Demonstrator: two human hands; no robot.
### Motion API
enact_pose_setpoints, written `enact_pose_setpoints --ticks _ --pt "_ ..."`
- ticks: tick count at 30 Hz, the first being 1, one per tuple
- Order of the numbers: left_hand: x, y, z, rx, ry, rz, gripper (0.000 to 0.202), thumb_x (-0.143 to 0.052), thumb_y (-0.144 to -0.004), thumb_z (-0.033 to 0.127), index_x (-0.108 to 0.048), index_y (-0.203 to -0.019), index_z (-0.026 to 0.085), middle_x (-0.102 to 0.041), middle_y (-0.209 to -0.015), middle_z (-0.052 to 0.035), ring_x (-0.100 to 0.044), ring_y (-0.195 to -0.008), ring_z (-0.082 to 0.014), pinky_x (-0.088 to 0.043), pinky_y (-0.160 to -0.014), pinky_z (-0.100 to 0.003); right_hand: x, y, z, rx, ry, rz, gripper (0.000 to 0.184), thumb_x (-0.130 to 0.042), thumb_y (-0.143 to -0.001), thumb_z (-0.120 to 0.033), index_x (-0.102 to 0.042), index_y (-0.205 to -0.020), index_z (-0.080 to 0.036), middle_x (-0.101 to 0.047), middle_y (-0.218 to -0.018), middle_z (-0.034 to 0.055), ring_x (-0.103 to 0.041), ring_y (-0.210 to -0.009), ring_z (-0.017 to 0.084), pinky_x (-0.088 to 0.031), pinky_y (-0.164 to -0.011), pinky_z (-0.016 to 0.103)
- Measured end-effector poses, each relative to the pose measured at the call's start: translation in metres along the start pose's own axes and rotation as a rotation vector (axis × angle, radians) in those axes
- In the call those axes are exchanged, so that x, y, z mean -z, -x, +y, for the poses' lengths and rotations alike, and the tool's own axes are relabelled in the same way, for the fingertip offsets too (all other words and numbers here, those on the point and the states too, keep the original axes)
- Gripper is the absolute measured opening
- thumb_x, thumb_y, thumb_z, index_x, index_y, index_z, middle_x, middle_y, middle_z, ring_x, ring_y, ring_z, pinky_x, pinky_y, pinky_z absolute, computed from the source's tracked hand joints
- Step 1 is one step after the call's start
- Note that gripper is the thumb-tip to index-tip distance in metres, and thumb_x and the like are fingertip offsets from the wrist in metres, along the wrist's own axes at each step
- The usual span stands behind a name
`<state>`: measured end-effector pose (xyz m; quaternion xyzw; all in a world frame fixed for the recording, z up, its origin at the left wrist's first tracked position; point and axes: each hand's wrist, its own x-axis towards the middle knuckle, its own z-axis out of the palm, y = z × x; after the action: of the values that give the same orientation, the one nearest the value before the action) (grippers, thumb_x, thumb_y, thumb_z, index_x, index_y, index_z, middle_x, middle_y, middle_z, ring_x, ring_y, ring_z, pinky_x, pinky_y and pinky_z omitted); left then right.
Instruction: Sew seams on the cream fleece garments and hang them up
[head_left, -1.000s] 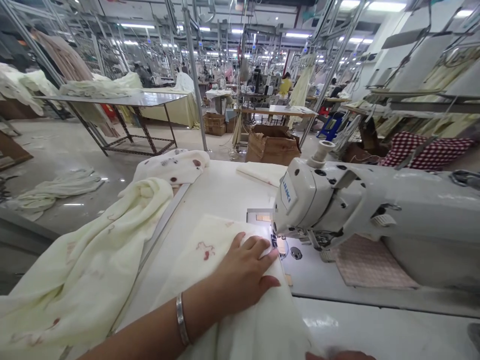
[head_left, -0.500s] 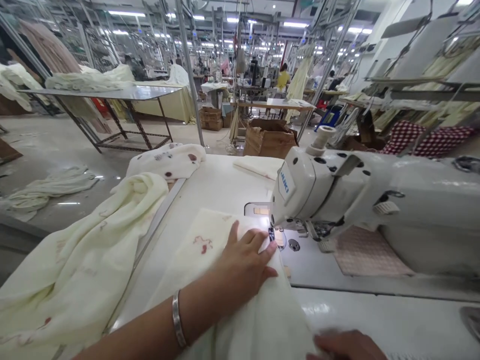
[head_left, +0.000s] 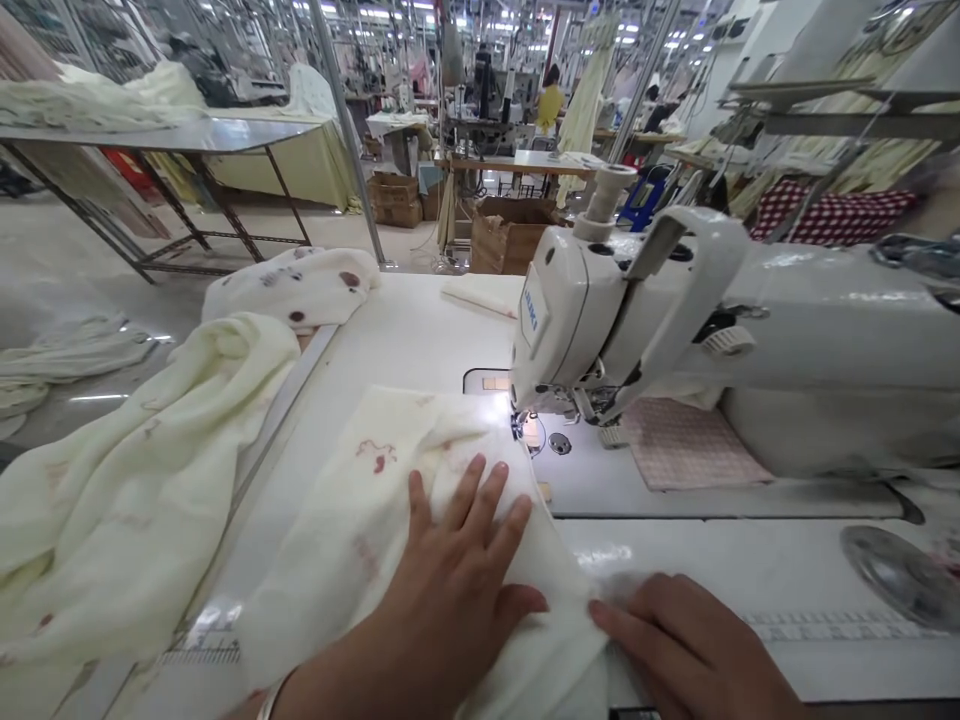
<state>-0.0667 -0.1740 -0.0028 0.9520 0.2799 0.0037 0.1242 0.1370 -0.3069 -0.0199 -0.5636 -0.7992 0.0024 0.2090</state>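
Note:
My left hand (head_left: pixel 450 570) lies flat with spread fingers on a cream printed fabric piece (head_left: pixel 375 500) on the sewing table (head_left: pixel 420 340). My right hand (head_left: pixel 690 650) rests at the fabric's right edge near the table's front, fingers pressed together on the cloth's edge. The fabric's far end reaches the presser foot (head_left: pixel 517 425) of the white sewing machine (head_left: pixel 675 320).
A heap of cream fabric (head_left: pixel 135 470) hangs over the table's left side, with a spotted piece (head_left: pixel 300 285) behind it. A checked pad (head_left: pixel 682 440) lies under the machine arm. Cardboard boxes (head_left: pixel 510 235), metal tables and other workers stand farther back.
My left hand has slid back toward me from the needle and spread flat. My right hand has come up into view at the fabric's edge. The view tilted down.

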Motion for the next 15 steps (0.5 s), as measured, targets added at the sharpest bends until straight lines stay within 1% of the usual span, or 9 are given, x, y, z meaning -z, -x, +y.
enact_pose_setpoints --ticks 2,4,6,7,9,10,12,13,15 --pt "-0.001 0.001 -0.002 -0.019 0.015 0.001 0.058 -0.033 -0.091 0.053 -0.032 -0.138 0.019 -0.018 -0.148 -0.0175 -0.01 -0.135 -0.0402 -0.007 -0.089 -0.08 0.002 -0.005 0.003 0.07 0.052 -0.005 0.025 -0.039 -0.091 -0.014 -0.062 -0.098 -0.018 -0.062 -0.076 0.0045 -0.055 -0.065 0.014 -0.046 -0.059 0.026" --pt "-0.001 0.002 -0.005 -0.037 0.027 0.016 0.059 -0.029 -0.091 0.054 -0.028 -0.139 0.02 -0.016 -0.148 -0.017 -0.009 -0.135 -0.0394 -0.004 -0.09 -0.08 0.005 -0.013 0.006 0.207 0.115 0.04 0.028 -0.036 -0.094 -0.018 -0.064 -0.096 -0.019 -0.068 -0.089 0.0061 -0.058 -0.07 0.015 -0.048 -0.061 0.027" --pt "0.001 0.0 -0.01 -0.051 0.04 0.017 0.059 -0.029 -0.091 0.055 -0.027 -0.14 0.022 -0.016 -0.149 -0.0158 -0.008 -0.136 -0.0379 -0.003 -0.092 -0.078 0.007 -0.023 0.01 0.321 0.163 0.043 0.03 -0.035 -0.095 -0.02 -0.065 -0.096 -0.019 -0.068 -0.103 0.0055 -0.06 -0.074 0.015 -0.049 -0.064 0.028" --pt "0.002 -0.002 -0.013 -0.056 0.045 0.013 0.058 -0.029 -0.091 0.055 -0.027 -0.139 0.022 -0.016 -0.149 -0.0154 -0.009 -0.136 -0.0373 -0.003 -0.093 -0.077 0.008 -0.027 0.012 0.36 0.18 0.018 0.03 -0.035 -0.096 -0.021 -0.065 -0.097 -0.018 -0.067 -0.105 0.005 -0.06 -0.073 0.014 -0.048 -0.064 0.028" --pt "0.006 -0.007 -0.022 -0.066 0.052 0.014 0.059 -0.031 -0.091 0.055 -0.028 -0.139 0.021 -0.018 -0.148 -0.0157 -0.011 -0.136 -0.0365 -0.002 -0.094 -0.077 0.007 -0.036 0.016 0.398 0.199 0.007 0.032 -0.034 -0.096 -0.022 -0.066 -0.096 -0.017 -0.068 -0.103 0.0049 -0.06 -0.071 0.015 -0.047 -0.063 0.029" --pt "0.008 -0.009 -0.026 -0.073 0.054 0.019 0.059 -0.032 -0.09 0.055 -0.029 -0.138 0.021 -0.018 -0.148 -0.0161 -0.012 -0.136 -0.0364 -0.002 -0.093 -0.077 0.006 -0.04 0.017 0.407 0.202 0.028 0.034 -0.032 -0.097 -0.021 -0.066 -0.094 -0.016 -0.069 -0.102 0.0051 -0.059 -0.07 0.015 -0.046 -0.061 0.03" --pt "0.011 -0.014 -0.033 -0.096 0.06 0.034 0.061 -0.033 -0.089 0.056 -0.03 -0.138 0.019 -0.019 -0.147 -0.0173 -0.014 -0.135 -0.0371 -0.002 -0.093 -0.077 0.003 -0.046 0.02 0.448 0.2 0.118 0.041 -0.026 -0.097 -0.017 -0.067 -0.088 -0.018 -0.07 -0.097 0.0035 -0.059 -0.066 0.015 -0.044 -0.058 0.029" --pt "0.013 -0.015 -0.036 -0.11 0.064 0.039 0.062 -0.034 -0.089 0.057 -0.03 -0.138 0.018 -0.02 -0.147 -0.0181 -0.015 -0.135 -0.0377 -0.003 -0.093 -0.077 0.002 -0.049 0.022 0.463 0.208 0.12 0.043 -0.025 -0.097 -0.015 -0.067 -0.087 -0.019 -0.07 -0.096 0.002 -0.058 -0.065 0.014 -0.044 -0.058 0.029" --pt "0.014 -0.017 -0.04 -0.133 0.071 0.043 0.061 -0.035 -0.089 0.055 -0.031 -0.137 0.018 -0.021 -0.146 -0.0183 -0.016 -0.134 -0.0384 -0.005 -0.093 -0.077 0.0 -0.054 0.024 0.494 0.241 0.033 0.042 -0.025 -0.097 -0.014 -0.066 -0.088 -0.021 -0.07 -0.096 -0.0005 -0.059 -0.065 0.013 -0.044 -0.06 0.027"
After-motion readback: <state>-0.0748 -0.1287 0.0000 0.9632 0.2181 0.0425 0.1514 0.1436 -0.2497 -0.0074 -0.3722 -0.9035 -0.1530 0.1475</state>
